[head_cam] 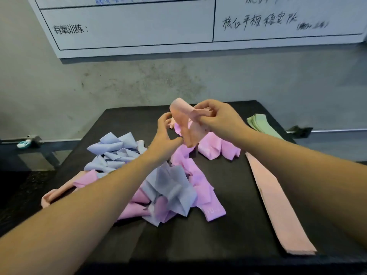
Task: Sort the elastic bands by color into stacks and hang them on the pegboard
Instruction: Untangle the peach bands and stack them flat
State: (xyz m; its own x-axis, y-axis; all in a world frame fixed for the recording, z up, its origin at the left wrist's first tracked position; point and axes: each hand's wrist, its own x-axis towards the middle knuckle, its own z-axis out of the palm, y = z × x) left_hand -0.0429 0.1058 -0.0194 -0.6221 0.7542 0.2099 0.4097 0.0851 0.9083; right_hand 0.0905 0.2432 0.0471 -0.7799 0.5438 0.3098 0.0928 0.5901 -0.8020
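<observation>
Head view: the right hand (217,118) pinches a twisted peach elastic band (183,124) above the black table (228,235); the left hand (165,135), fingers curled, grips its lower end.

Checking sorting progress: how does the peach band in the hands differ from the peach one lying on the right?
The held peach band is raised off the table, twisted and looped; the flat peach band lies straight and smoothed on the table. The right hand pinches the held one; nothing touches the flat one. Both share one color.
</observation>
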